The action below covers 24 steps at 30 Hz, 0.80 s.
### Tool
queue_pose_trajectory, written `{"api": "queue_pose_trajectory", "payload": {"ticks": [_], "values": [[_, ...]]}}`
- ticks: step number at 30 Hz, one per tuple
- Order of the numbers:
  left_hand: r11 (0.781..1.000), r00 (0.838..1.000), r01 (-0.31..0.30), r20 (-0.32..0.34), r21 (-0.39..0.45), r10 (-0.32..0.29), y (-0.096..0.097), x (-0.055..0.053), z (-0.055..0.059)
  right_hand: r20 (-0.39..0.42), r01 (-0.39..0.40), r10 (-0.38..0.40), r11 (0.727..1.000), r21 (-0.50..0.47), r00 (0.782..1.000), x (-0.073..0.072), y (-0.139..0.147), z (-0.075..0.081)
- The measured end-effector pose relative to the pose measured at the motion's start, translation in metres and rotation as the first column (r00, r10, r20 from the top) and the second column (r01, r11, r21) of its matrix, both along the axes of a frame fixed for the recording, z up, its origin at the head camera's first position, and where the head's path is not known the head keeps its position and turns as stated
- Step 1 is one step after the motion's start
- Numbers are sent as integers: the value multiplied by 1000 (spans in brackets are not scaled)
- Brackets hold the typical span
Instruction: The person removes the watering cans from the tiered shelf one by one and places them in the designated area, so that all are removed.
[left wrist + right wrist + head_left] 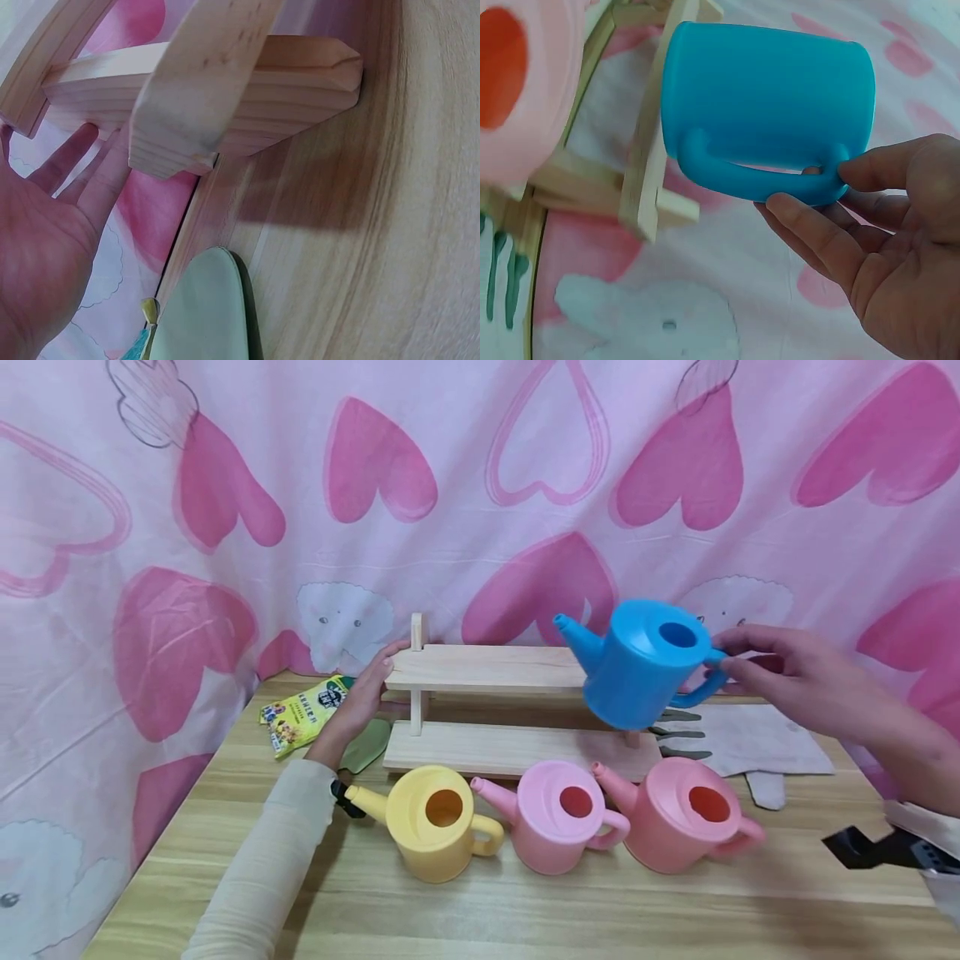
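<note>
In the head view my right hand (795, 672) pinches the handle of a blue watering can (637, 672). The can is raised, overlapping the right part of a two-tier wooden shelf (480, 668), its spout pointing left. The right wrist view shows thumb and fingers (817, 232) on the can's handle (757, 178), close beside the shelf's end. My left hand (367, 689) rests against the left end of the upper board, fingers fairly straight in the left wrist view. In front of the shelf stand a yellow watering can (431, 835), a pink one (555, 827) and a coral one (671, 827).
Yellow printed packets (307, 714) lie left of the shelf, beside a green flat object (367, 747). Right of it lies a pale cloth piece (772, 739) with grey-green finger-like strips. A pink heart-patterned curtain (450, 568) hangs behind the wooden table (525, 918).
</note>
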<state>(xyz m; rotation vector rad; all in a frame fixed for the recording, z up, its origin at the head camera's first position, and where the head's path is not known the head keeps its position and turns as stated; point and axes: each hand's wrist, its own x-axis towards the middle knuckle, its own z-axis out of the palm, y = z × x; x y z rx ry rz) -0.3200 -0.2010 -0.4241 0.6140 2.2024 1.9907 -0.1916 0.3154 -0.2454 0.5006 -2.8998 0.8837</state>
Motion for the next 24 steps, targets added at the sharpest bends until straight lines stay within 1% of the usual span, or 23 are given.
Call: {"api": "queue_pose_trajectory", "payload": {"ticks": [4, 6, 8, 10, 12, 15, 17, 19, 20, 24], "values": [[1000, 1000, -2, -3, -13, 2, 1, 1, 2, 0, 70, -70, 998, 6, 998, 11, 20, -6], [1000, 1000, -5, -3, -15, 5, 2, 1, 2, -12, 107, -107, 994, 4, 994, 16, 30, -10], [1000, 1000, -11, 1, -13, 11, 2, 1, 2, -41, 128, -128, 992, -14, 991, 21, 41, -15], [1000, 1000, -13, 4, -7, 13, 2, 2, 2, -76, 142, -144, 989, -25, 987, 25, 51, -21], [1000, 1000, -16, 10, -6, 16, 2, 1, 1, -128, 142, -147, 989, -45, 981, 29, 62, -26], [1000, 1000, -17, 13, -7, 17, 3, 1, 1, -182, 122, -142, 985, -118, 973, 34, 78, -34], [1000, 1000, -18, 16, -7, 18, 3, 1, 1, -188, 100, -137, 976, -195, 973, 37, 89, -39], [1000, 1000, -19, 15, -11, 19, 3, 0, 2, -169, 83, -134, 956, -282, 976, 40, 98, -45], [1000, 1000, -21, 14, -11, 21, 3, 0, 3, -158, 84, -141, 942, -324, 977, 41, 102, -48], [1000, 1000, -15, 7, -14, 15, 3, -1, 6, -140, 124, -195, 906, -406, 971, 48, 116, -64]]}}
